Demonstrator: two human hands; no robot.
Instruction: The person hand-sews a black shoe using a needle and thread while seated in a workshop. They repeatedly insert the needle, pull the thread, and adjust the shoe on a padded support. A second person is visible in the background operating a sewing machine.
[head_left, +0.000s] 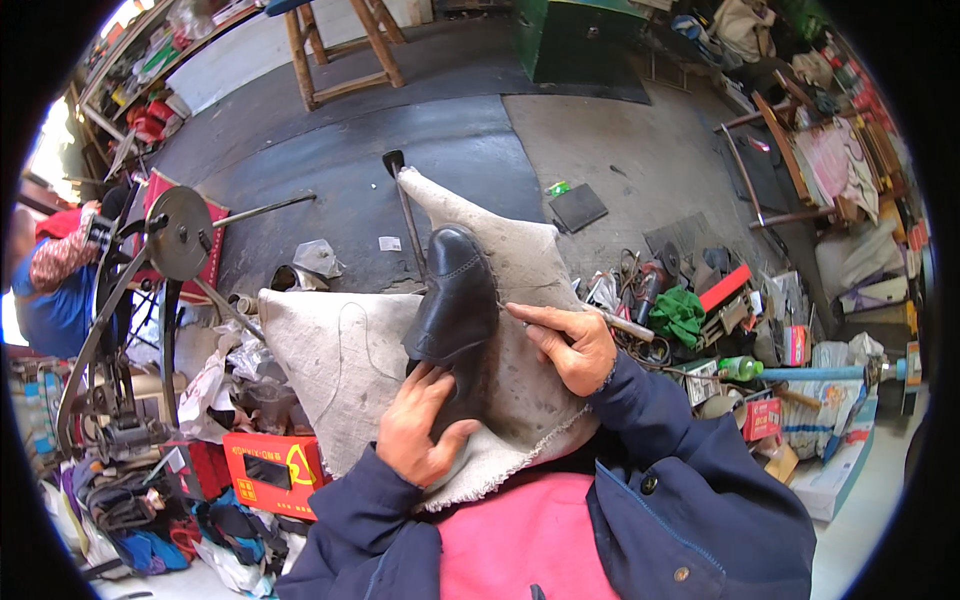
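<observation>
A black leather shoe (450, 295) lies on a stained, pale cloth (320, 350) spread over my lap, its toe pointing away from me. My left hand (415, 425) holds the shoe's near end; its fingers rest at the shoe's opening and the thumb lies across the rear part. To the right of the shoe is my right hand (570, 345), index finger reaching toward the shoe's edge and the other fingers curled. Anything pinched in it is too small to make out. A thin dark thread (350, 330) loops over the cloth's left side.
Left stands a metal machine with a round wheel (180, 232), near a person (60, 265). Below it is a red box (272, 473) with a phone (268, 472) on top. Right are piled tools and a green cloth (677, 317). A metal post (408, 215) stands beyond the shoe.
</observation>
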